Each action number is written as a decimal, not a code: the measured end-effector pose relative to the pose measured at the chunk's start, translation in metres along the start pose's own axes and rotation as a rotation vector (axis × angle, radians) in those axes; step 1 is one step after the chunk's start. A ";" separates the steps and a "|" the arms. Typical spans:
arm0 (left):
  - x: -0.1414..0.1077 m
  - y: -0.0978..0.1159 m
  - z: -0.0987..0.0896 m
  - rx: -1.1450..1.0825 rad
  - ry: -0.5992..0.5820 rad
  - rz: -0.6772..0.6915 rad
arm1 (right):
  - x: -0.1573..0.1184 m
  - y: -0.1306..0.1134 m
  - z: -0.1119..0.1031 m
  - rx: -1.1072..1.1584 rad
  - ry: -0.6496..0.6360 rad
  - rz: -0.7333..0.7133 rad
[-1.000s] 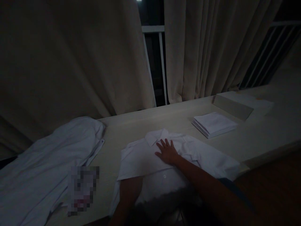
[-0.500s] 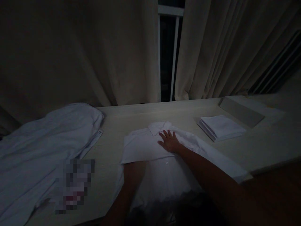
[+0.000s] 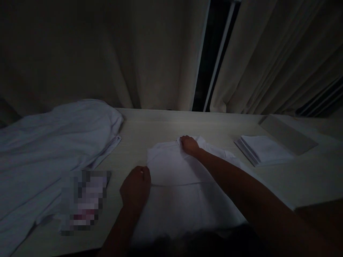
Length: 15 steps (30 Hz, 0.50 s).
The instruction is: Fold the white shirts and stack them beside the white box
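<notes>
Hanging behind everything, pale curtains (image 3: 150,53) are drawn almost together, so only a dark slit of window (image 3: 214,53) is left and the scene is dim. Below them a long light desk (image 3: 166,125) is spread with laundry. A loose heap of white garments (image 3: 53,142) is piled at its left end, well apart from the work, and a blurred patch is seen just in front of it. At the centre a white shirt (image 3: 182,192) is laid flat, collar away from the person, so that it can be pressed and creased against the hard top. A small stack of folded white cloths (image 3: 264,150) is kept to the right, beside a flat grey box (image 3: 288,134). The right hand (image 3: 189,145) is set at the collar, fingers curled on the fabric. The left hand (image 3: 135,187) is closed on the shirt's left edge, where a fold line is seen running across.
</notes>
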State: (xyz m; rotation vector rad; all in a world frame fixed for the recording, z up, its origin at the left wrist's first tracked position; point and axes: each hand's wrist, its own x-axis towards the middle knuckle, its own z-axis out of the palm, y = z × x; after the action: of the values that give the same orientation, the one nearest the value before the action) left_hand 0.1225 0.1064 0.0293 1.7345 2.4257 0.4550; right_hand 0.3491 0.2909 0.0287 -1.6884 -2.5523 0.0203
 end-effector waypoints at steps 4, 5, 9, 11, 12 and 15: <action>0.034 -0.012 0.012 -0.053 -0.139 -0.063 | 0.018 -0.008 0.010 -0.016 -0.003 0.029; 0.040 -0.013 0.015 -0.065 -0.181 -0.063 | 0.022 -0.007 0.011 -0.018 -0.001 0.044; 0.047 -0.019 0.023 -0.098 -0.230 -0.031 | 0.041 0.002 0.014 -0.011 -0.033 0.176; 0.048 -0.022 0.023 -0.115 -0.238 -0.049 | 0.054 0.009 0.013 -0.005 -0.072 0.246; 0.048 -0.023 0.023 -0.130 -0.246 -0.064 | 0.061 0.012 0.012 -0.002 -0.097 0.273; 0.049 -0.026 0.021 -0.176 -0.256 -0.092 | 0.080 0.020 0.007 0.012 -0.165 0.305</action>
State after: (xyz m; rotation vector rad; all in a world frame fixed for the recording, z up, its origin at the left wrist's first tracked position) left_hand 0.0882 0.1486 0.0046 1.5015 2.2031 0.3952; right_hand 0.3361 0.3730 0.0251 -2.1366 -2.3650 0.2007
